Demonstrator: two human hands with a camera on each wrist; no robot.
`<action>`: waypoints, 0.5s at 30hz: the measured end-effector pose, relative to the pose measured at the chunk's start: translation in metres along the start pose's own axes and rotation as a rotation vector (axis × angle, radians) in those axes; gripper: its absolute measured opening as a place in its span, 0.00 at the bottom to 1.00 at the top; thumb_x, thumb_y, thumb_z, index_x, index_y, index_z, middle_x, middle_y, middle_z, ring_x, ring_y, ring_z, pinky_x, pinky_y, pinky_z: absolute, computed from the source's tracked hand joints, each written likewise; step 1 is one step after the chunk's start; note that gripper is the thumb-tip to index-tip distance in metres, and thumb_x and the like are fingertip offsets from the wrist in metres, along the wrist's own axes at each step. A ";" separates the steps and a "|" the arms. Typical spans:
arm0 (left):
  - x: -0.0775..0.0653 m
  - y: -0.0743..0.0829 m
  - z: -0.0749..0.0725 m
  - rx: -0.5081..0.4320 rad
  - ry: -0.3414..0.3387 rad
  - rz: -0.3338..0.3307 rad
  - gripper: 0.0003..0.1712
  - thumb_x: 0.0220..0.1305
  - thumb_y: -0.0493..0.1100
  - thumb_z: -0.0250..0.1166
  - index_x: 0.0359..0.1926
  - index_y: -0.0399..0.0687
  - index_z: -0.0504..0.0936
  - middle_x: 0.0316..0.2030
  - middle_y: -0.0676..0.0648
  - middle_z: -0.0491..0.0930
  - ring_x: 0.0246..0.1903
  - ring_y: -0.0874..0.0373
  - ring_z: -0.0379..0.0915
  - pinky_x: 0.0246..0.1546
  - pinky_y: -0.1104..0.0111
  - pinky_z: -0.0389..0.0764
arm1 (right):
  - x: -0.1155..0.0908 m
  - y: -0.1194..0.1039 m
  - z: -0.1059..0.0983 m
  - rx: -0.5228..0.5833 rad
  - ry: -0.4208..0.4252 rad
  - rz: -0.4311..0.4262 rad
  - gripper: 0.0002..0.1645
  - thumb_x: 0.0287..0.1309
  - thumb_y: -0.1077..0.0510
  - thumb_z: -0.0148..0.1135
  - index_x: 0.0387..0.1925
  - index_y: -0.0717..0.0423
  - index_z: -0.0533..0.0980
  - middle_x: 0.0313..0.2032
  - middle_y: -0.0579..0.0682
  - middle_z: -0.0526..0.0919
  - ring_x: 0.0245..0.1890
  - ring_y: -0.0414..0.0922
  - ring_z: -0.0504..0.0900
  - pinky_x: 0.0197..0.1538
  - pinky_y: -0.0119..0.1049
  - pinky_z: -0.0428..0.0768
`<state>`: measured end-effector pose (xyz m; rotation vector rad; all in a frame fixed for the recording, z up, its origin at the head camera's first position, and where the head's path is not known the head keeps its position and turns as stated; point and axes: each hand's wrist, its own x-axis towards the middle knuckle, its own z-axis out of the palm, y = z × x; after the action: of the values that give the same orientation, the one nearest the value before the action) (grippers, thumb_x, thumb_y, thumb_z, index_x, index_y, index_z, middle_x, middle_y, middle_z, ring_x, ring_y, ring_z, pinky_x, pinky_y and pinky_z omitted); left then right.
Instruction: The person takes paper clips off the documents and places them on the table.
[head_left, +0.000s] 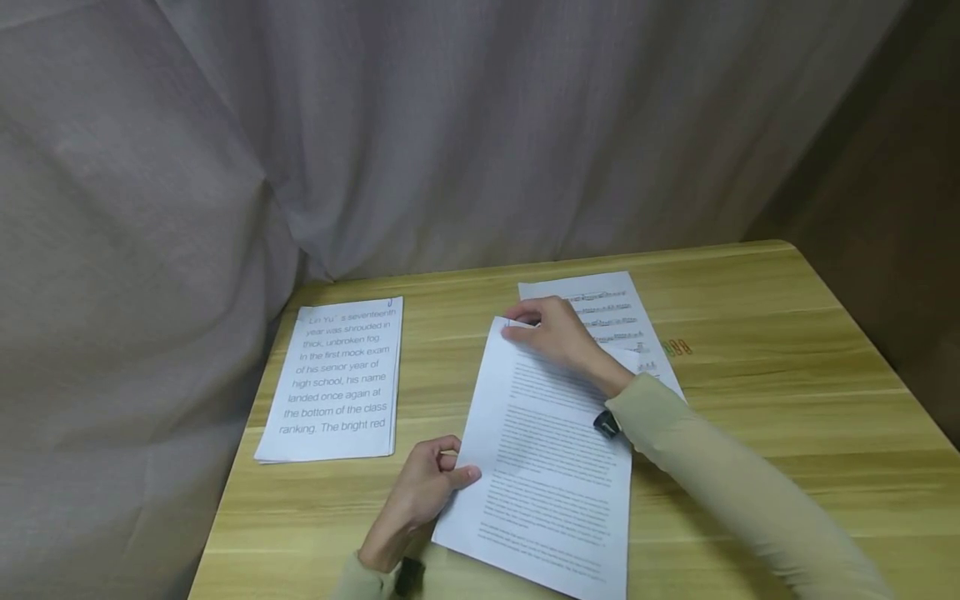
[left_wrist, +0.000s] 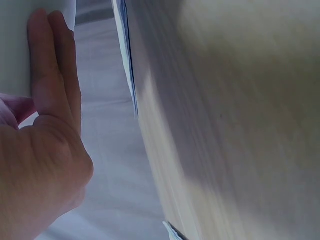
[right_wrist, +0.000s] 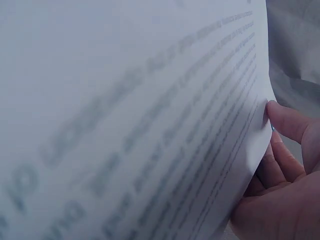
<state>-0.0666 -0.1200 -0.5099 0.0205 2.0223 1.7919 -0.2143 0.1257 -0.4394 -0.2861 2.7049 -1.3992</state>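
Observation:
Sheets of paper (head_left: 555,467) printed with small text are held up over the table, tilted. My left hand (head_left: 427,483) grips their left edge, thumb on the printed side and fingers behind; in the left wrist view, the fingers (left_wrist: 47,70) lie straight along the back. At the top left corner my right hand (head_left: 558,333) pinches the sheets, where a small paper clip (head_left: 507,324) shows by the fingertips. From the right wrist, the thumb (right_wrist: 287,117) presses the paper's edge, and a speck of blue peeks out beside it.
To the left lies a large-print paper stack (head_left: 337,383) with a blue paper clip (head_left: 390,303) at its top. Sheet music (head_left: 611,308) lies behind the right hand, partly covered. Several coloured paper clips (head_left: 677,347) lie right of it. A grey curtain (head_left: 480,125) hangs behind the table (head_left: 787,350).

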 end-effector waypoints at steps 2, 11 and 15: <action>0.000 0.000 0.001 -0.001 -0.003 0.002 0.06 0.68 0.29 0.71 0.42 0.33 0.82 0.31 0.32 0.92 0.27 0.53 0.92 0.27 0.63 0.92 | 0.000 0.000 0.000 0.009 -0.001 0.014 0.21 0.69 0.57 0.73 0.60 0.62 0.85 0.57 0.61 0.91 0.60 0.57 0.89 0.67 0.53 0.84; 0.001 0.001 0.003 0.007 -0.004 0.009 0.07 0.68 0.29 0.71 0.43 0.30 0.82 0.30 0.32 0.92 0.27 0.53 0.91 0.27 0.63 0.92 | -0.001 0.003 -0.005 0.012 0.002 0.036 0.21 0.70 0.56 0.73 0.60 0.61 0.85 0.57 0.61 0.91 0.60 0.57 0.88 0.66 0.53 0.83; 0.001 0.002 0.003 0.015 0.001 0.007 0.06 0.68 0.29 0.71 0.43 0.31 0.82 0.30 0.33 0.91 0.26 0.55 0.91 0.27 0.64 0.91 | -0.001 0.003 -0.006 0.013 0.008 0.021 0.21 0.70 0.57 0.73 0.60 0.61 0.86 0.57 0.62 0.91 0.59 0.58 0.89 0.64 0.51 0.84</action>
<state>-0.0672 -0.1164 -0.5090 0.0312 2.0388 1.7809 -0.2147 0.1324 -0.4382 -0.2518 2.6960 -1.4142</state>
